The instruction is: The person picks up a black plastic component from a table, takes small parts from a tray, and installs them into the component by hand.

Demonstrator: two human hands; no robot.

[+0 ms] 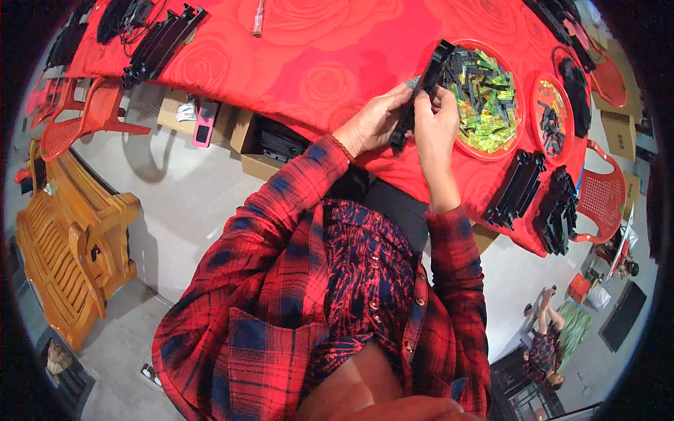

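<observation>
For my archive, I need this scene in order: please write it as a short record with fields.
Left hand: holds black strip
Right hand: at the same strip, fingers bent
Table cover: red rose-patterned cloth
Large red basin: small yellow-green and black pieces
Smaller red basin: mostly black pieces
Beside basins: stacked black strips

Could see only part of the left hand, with fingers partly hidden behind the black strip. Lost some of the strip beneath the right hand. Missed the left rim of the red bowl, partly hidden just right of the grip. Found the screwdriver, ahead and left of the grip, cut off by the top edge. Could not tell apart dark pieces in the cardboard box, left of the grip.
</observation>
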